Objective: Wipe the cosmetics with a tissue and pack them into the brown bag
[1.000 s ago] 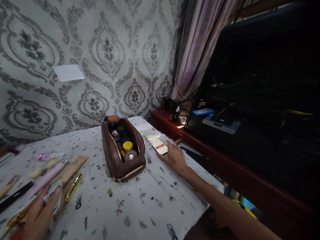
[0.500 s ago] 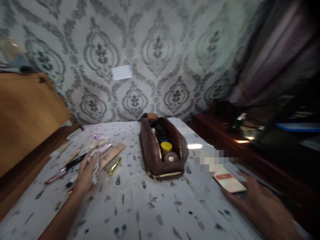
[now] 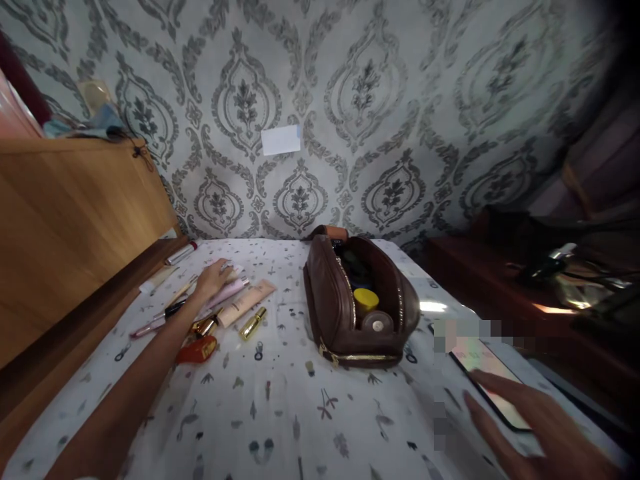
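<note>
My left hand (image 3: 214,279) is among the cosmetics on the left, its fingers curled down over something small and pale that they mostly hide. Beside it lie a lilac tube (image 3: 227,291), a peach tube (image 3: 247,303) and a small gold-capped bottle (image 3: 253,323). A red-orange item (image 3: 197,349) lies below my left forearm. At the right, my right hand (image 3: 533,417) is open over a phone (image 3: 493,373) with a lit screen, fingers apart and one fingertip at the screen. Between the hands stands an unzipped brown bag (image 3: 327,307), with a yellow lid (image 3: 366,300) showing inside.
A patterned white cloth (image 3: 280,413) covers the table. Papered wall (image 3: 300,80) rises behind it. A wooden panel (image 3: 75,233) borders the left side, and a dark reddish-brown piece of furniture (image 3: 460,280) stands at the right. Several pens or brushes lie at the left edge.
My left hand has moved away from me, and the whitish object seen in it is now largely hidden. The view has turned left. My right hand has shifted over the phone, whose screen shows more.
</note>
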Demonstrator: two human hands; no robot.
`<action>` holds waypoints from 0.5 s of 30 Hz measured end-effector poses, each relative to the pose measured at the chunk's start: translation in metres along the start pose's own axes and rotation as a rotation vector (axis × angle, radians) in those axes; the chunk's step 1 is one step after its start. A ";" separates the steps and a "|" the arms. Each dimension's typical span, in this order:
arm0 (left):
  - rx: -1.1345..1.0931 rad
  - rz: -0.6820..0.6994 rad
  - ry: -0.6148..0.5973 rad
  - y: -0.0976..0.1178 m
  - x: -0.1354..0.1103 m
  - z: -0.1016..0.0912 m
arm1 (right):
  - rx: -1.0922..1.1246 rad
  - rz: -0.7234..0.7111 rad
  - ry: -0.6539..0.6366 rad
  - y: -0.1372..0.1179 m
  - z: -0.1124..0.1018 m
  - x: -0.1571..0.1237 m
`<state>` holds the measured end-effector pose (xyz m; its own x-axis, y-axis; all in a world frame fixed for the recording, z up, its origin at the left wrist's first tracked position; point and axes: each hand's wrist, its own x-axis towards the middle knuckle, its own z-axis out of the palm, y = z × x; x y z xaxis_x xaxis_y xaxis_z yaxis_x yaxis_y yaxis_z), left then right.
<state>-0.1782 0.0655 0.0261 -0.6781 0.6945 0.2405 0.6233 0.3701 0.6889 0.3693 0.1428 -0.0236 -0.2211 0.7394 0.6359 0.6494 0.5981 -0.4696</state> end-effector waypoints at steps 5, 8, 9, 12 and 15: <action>0.185 0.020 -0.175 0.002 0.013 0.020 | 0.174 -0.287 -0.211 -0.078 0.017 0.006; 0.193 0.026 -0.201 0.007 0.015 0.020 | 0.379 -0.362 -0.305 -0.112 0.041 0.007; 0.178 0.031 -0.191 0.010 0.014 0.018 | 0.447 -0.351 -0.356 -0.122 0.049 0.006; 0.077 0.067 -0.115 0.029 -0.001 0.010 | 0.654 -0.201 -0.562 -0.151 0.072 0.003; -0.089 0.138 -0.062 0.056 -0.042 0.005 | 0.975 0.139 -0.799 -0.173 0.095 0.001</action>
<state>-0.1128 0.0603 0.0507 -0.5611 0.7729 0.2962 0.6702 0.2143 0.7105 0.1882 0.0694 -0.0002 -0.7912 0.5904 0.1595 -0.0259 0.2282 -0.9733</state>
